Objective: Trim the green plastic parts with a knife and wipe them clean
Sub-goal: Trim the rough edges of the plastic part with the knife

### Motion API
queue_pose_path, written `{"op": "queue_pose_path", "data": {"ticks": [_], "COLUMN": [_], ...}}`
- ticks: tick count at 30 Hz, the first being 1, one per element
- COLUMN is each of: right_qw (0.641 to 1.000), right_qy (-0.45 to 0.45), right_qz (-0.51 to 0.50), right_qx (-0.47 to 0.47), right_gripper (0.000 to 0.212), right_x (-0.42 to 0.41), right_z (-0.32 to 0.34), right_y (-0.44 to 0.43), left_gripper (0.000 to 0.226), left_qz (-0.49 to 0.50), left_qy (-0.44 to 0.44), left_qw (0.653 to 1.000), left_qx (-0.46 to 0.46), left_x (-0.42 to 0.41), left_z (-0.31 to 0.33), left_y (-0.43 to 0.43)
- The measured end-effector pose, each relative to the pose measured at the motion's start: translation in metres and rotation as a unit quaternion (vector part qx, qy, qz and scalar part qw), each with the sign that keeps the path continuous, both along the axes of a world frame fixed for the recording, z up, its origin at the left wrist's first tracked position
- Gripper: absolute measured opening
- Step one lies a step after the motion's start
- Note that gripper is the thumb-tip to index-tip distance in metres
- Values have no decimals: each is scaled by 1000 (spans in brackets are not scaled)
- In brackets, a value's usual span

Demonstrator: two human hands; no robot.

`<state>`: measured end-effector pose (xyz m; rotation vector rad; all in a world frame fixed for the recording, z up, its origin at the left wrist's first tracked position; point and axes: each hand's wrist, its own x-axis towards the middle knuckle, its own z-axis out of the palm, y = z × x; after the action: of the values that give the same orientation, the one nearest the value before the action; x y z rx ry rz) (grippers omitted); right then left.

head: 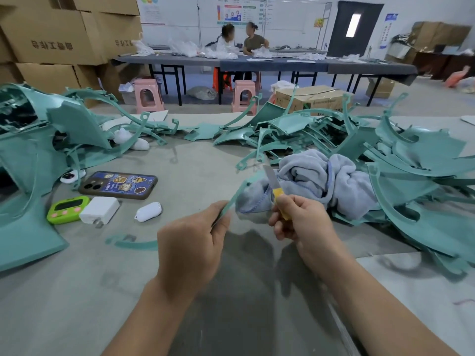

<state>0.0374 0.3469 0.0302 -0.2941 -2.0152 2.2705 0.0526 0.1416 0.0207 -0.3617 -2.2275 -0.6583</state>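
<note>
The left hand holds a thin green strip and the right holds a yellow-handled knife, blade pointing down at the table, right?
Only the blade is wrong: the head view shows it pointing up, away from the table. The left hand holds the green strip, the right hand the yellow-handled knife.

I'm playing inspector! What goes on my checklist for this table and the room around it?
Surface: grey table, partly bare.
Job's things: green strip, knife, blue-grey towel, green parts piled left and right.
Clutter: phone, green timer, white charger, small white case.
Grips: left hand holds the strip; right hand holds the knife, blade up.
Cables: nothing seen.
Surroundings: cardboard boxes, pink stools, two people at a far table.
</note>
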Motion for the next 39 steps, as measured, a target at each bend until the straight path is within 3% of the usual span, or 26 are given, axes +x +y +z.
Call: {"op": "queue_pose_path", "data": {"ticks": [3,5,7,12,15,18,22,24,25,27,28,30,31,32,35,37,39], "right_qw": [977,944,929,954,978,996,994,990,988,985,984,979,977,977,984,990,991], "right_qy": [-32,-42,-41,-74,-73,-42,9,34,41,35,22,-8,-19,-25,-17,-18,0], "right_qz": [68,139,171,34,-13,9,84,129,146,167,178,204,211,212,170,99,34], "right_qx": [-201,-297,-326,-288,-193,-83,-68,-48,-34,-6,5,24,22,9,-40,-96,-132], "right_gripper": [25,23,26,16,10,12,11,12,13,14,13,16,21,25,14,20,30], "right_x": [6,10,13,7,1,-2,2,4,5,6,7,8,8,8,6,2,-1], "right_z": [9,15,19,11,7,5,12,18,20,21,21,21,19,18,11,7,5], "right_y": [-1,2,4,5,15,25,34,39,40,43,44,46,46,44,28,19,18], "left_gripper": [24,25,29,34,34,39,40,44,47,44,33,20,22,26,28,25,22], "left_qz": [4,16,22,-36,-81,-93,-21,59,101,82,-14,-224,-261,-268,-224,-197,-147], "left_qy": [111,107,65,16,-20,-43,32,-17,-88,-310,-422,-575,-605,-619,-607,-561,-489], "left_qw": [993,990,991,989,985,984,995,996,989,947,904,740,677,642,631,625,648], "left_qx": [-49,-92,-113,-141,-150,-144,-87,-68,-60,-9,68,267,328,364,428,506,565], "left_x": [0,-1,-1,2,7,16,19,15,11,3,-1,-5,-9,-11,-14,-18,-23], "left_z": [3,3,0,-5,-5,0,19,32,37,42,42,39,32,24,7,1,-1], "left_y": [4,9,14,26,33,37,34,24,16,-4,-12,-15,-13,-8,8,14,14]}}
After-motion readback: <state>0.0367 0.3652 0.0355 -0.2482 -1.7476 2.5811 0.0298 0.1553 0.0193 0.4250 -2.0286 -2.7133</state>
